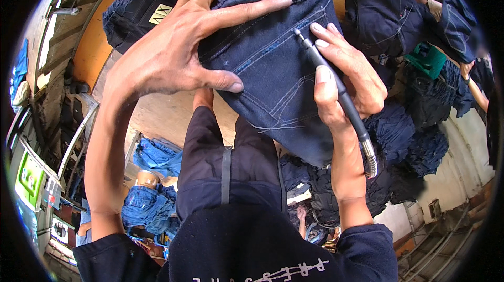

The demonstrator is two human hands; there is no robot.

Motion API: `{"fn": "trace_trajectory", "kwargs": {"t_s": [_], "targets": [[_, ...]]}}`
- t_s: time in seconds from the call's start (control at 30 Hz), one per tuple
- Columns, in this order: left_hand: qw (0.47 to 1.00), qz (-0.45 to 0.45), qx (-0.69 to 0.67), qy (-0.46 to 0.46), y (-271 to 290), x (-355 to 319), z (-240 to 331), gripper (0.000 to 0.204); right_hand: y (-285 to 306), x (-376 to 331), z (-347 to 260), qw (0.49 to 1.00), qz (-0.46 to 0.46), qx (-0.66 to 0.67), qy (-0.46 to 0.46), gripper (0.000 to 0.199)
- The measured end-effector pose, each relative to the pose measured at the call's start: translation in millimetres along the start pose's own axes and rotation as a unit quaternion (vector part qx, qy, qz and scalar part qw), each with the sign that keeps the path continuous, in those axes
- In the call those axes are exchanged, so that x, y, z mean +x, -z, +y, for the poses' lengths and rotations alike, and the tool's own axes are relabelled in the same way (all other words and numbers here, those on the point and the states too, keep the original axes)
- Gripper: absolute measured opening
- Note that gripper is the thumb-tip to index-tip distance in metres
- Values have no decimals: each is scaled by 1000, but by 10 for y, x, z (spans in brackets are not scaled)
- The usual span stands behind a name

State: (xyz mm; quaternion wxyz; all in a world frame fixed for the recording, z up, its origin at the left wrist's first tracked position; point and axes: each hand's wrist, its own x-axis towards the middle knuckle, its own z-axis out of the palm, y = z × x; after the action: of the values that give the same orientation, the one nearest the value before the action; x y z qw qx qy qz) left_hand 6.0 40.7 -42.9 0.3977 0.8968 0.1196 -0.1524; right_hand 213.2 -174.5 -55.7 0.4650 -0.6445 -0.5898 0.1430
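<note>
Splayed flat, my left hand [184, 45] pins dark jeans [273, 66]; right hand [341, 80] grips a pen-like tool [336, 90], perhaps touching the seam, denim piles [409, 140] crowding right.

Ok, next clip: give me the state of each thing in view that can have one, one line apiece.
Left hand: open, fingers spread, pressed flat on the jeans.
Right hand: closed around the pen-shaped tool.
Pen-shaped tool: held slanted, tip on the jeans at a seam.
Dark blue jeans: draped over a raised form, denim pulled smooth.
Flexible metal hose: attached to the tool's rear end, hanging below the hand.
Denim piles: heaped loosely, unfolded.
</note>
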Motion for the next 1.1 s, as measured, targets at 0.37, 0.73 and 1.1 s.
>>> {"fn": "trace_trajectory", "kwargs": {"t_s": [0.37,0.73,1.1], "targets": [[962,269,-41,-4,-108,-195,290,120,480,-1075,-674,918,295,-41,-264,31],[908,160,-339,190,298,709,442,34,737,-2095,-507,861,388,-117,-308,16],[937,96,-330,64,-3110,-405,3125,42,1439,-4737,-1391,690,520,-237,-444,29]]}}
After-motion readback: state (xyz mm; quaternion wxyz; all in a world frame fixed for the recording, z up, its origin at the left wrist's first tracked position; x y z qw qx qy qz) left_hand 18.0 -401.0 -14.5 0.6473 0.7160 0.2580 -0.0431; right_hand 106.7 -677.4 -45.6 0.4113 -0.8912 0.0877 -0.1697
